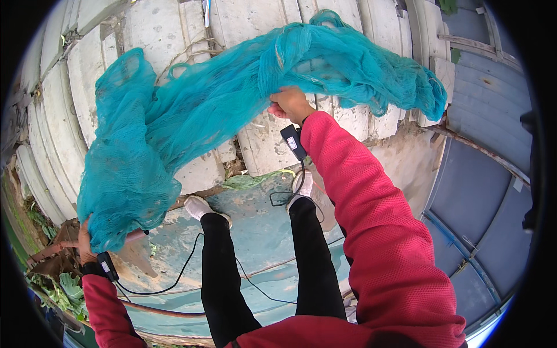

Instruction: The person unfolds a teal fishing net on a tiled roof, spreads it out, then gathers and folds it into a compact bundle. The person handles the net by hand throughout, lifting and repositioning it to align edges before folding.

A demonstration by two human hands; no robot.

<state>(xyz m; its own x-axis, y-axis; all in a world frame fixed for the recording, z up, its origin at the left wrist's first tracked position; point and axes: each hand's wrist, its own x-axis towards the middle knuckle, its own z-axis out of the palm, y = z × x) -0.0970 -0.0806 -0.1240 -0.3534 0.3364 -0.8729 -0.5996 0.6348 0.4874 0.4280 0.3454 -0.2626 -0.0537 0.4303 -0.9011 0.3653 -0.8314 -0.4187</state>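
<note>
Clearly, right fingers [278, 108] clamped on teal net [200, 110], left fingers [85, 233] against it, closure unclear

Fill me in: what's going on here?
A person in red sleeves is handling a teal mesh net lying bunched across pale slabs. Of the two hands, the right hand grips the net's near edge around mid-length. The left hand is at its lower left end, partly hidden by mesh.
</note>
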